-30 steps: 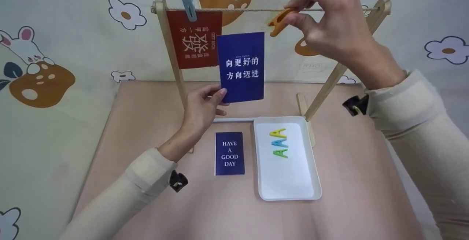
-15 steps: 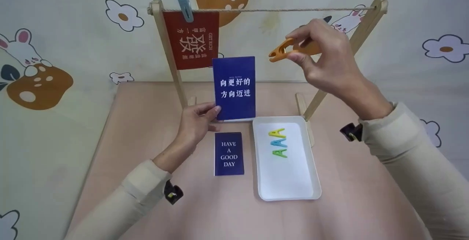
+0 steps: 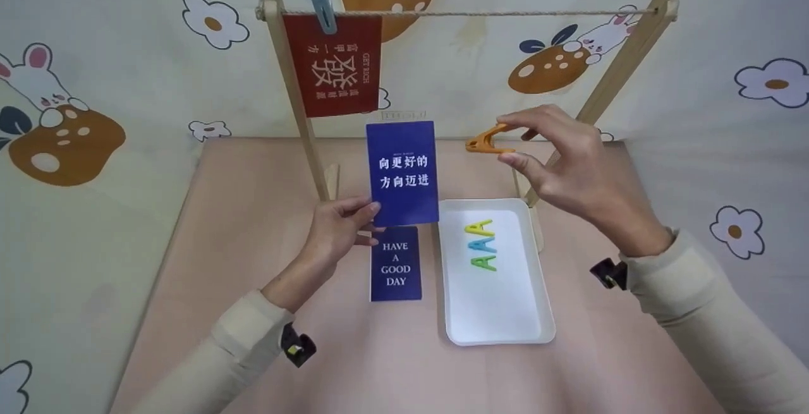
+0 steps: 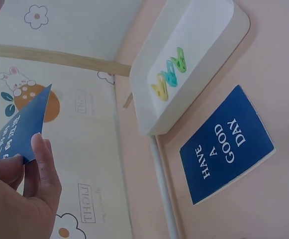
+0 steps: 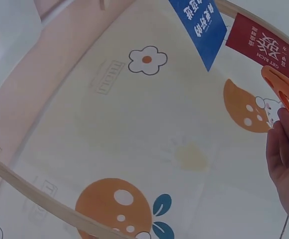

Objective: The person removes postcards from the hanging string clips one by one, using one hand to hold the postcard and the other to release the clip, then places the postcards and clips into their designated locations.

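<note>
Between thumb and fingers, my left hand pinches the lower left edge of a dark blue card with white Chinese characters. The card stands upright in the air, facing me. To its right, my right hand pinches an orange clothespin by its handle ends, its tip pointing left toward the card. Above both hands, a rope runs across a wooden frame. A red card hangs sideways from its left end under a light blue clothespin.
A second blue card reading "HAVE A GOOD DAY" lies on the pink tabletop below the held one. Beside it a white tray holds yellow, blue and green clothespins. The frame's wooden legs stand left and right.
My right hand has come down from the rope with the orange clothespin and turned it more level. My left hand has lowered the blue card, which now overlaps the card on the table in view.
</note>
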Available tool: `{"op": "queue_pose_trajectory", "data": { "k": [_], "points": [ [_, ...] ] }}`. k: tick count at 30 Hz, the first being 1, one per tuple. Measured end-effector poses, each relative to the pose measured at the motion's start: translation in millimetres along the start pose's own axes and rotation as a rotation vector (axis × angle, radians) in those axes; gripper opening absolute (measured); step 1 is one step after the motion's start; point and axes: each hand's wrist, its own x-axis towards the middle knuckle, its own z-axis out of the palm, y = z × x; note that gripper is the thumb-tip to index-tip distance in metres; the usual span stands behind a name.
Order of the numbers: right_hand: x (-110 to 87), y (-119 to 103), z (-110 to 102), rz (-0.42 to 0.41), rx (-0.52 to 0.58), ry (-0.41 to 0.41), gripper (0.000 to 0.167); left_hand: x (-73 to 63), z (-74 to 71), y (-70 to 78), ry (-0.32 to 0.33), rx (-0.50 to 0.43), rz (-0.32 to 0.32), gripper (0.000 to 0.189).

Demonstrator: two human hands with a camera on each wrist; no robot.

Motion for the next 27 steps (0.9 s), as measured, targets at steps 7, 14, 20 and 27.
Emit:
{"op": "queue_pose_trajectory", "data": {
  "k": [7,14,20,27],
  "points": [
    [-19.9,10.0,19.4,-0.072,0.077,0.027,0.043,2.1,-0.1,-17.0,-0.008,-0.025,-0.053,0.028],
    [-41.2,20.6,37.1,-0.051,0.136,0.042,0.044,1.7,0.7,-28.9,-0.039,-0.028,-0.077,0.025],
    [-58.6,27.4,50.6,0.003,0.158,0.023,0.046,-0.7,1.3,-41.2,-0.047,-0.006,-0.089,0.027],
    [-81.8,33.4,68.1,0.079,0.201,0.039,0.049,0.7,5.2,-66.7,-0.062,0.036,-0.108,0.026]
  ]
}}
